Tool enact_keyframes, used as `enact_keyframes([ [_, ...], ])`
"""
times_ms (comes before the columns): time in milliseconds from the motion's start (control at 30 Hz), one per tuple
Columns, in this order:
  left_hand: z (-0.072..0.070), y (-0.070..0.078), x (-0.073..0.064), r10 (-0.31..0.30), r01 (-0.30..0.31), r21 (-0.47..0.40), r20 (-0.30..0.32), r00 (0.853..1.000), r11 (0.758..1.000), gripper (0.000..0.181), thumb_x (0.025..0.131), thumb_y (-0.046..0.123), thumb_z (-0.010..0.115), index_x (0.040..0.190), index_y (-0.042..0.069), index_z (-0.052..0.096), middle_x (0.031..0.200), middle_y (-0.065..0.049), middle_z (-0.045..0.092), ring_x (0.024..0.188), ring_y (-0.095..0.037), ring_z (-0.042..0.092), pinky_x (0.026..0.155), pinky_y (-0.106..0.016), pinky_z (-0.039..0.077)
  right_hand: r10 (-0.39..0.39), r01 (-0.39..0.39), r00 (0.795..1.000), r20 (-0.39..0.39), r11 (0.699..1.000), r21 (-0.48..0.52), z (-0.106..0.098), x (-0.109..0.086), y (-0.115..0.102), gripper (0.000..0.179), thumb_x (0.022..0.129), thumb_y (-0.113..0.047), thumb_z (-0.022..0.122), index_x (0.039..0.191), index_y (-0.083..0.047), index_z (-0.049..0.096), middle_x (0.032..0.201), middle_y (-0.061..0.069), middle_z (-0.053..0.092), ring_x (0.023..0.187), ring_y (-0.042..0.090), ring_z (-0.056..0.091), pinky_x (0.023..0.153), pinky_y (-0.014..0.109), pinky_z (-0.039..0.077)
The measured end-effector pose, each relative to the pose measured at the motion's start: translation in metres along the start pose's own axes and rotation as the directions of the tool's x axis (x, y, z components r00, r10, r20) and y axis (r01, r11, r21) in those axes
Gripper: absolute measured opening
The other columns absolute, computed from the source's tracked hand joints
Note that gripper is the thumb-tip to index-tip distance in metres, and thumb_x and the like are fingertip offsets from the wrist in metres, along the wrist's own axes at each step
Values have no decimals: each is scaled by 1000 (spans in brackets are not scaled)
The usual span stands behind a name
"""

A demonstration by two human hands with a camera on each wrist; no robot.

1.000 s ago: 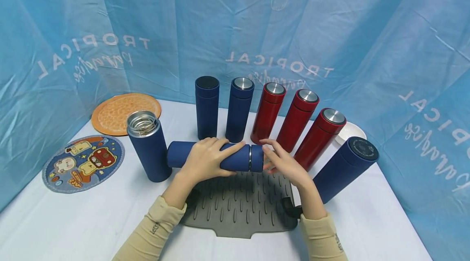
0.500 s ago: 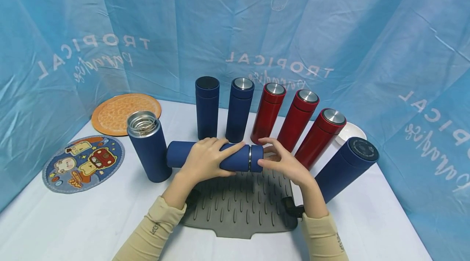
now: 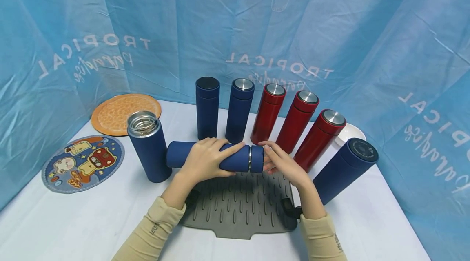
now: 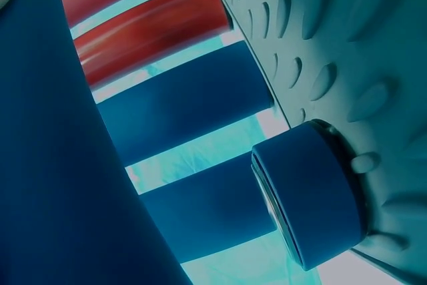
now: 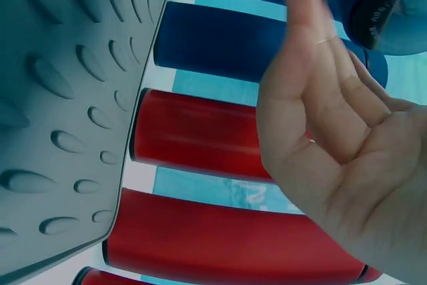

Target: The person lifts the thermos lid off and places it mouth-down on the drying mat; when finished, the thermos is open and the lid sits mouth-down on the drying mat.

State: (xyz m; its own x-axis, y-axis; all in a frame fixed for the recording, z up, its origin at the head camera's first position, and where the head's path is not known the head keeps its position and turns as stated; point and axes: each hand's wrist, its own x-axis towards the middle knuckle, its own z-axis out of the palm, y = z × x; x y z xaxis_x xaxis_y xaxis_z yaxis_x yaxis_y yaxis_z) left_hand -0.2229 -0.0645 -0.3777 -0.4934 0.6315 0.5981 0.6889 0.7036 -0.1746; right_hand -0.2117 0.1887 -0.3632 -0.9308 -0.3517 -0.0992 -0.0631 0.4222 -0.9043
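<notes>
My left hand (image 3: 205, 159) grips the body of a dark blue thermos (image 3: 235, 158), which lies sideways above the grey ridged mat (image 3: 235, 216), capped end to the right. The thermos fills the left side of the left wrist view. Beside the cap (image 3: 258, 158) is my right hand (image 3: 284, 165); in the right wrist view its fingers (image 5: 353, 91) are loosely bent and not wrapped round the cap. A separate blue lid (image 4: 307, 195) rests on the mat, hidden in the head view. An uncapped blue thermos (image 3: 150, 151) with a steel mouth stands at the left.
Two blue thermoses (image 3: 207, 110) and several red ones (image 3: 268, 114) stand in a row behind the mat. Another blue thermos (image 3: 345, 171) stands right of my forearm, near a white dish (image 3: 350, 131). Left lie an orange round mat (image 3: 126, 110) and a cartoon mat (image 3: 84, 163).
Half a second ago my right thumb and fingers closed on the cap end; now they have loosened and drawn back a little. The left hand and its thermos have stayed in place.
</notes>
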Motion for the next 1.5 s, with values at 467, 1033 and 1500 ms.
enact_keyframes([
  [467,-1,0,0,1,-1,0,23,1000,1000,82,63,64,72,134,31,49,101,-5,64,84,-25,64,74,-41,54,-84,84,994,63,996,12,-4,-1,4,56,84,-27,61,134,-13,38,116,18,52,95,29,57,80,41,50],
  [1033,0,1,0,6,-6,5,11,1000,1000,81,63,63,72,133,31,49,100,-5,65,82,-24,65,74,-40,54,57,-57,998,-11,998,-36,3,0,-3,50,96,-44,40,127,-5,42,90,15,63,71,22,66,70,39,52],
  [1500,-1,0,0,4,-4,8,23,1000,1000,82,62,64,72,134,32,48,101,-5,65,83,-24,64,74,-40,54,-153,156,986,73,987,-31,-3,-2,1,81,72,-23,75,139,-21,29,132,16,36,113,36,47,85,42,49],
])
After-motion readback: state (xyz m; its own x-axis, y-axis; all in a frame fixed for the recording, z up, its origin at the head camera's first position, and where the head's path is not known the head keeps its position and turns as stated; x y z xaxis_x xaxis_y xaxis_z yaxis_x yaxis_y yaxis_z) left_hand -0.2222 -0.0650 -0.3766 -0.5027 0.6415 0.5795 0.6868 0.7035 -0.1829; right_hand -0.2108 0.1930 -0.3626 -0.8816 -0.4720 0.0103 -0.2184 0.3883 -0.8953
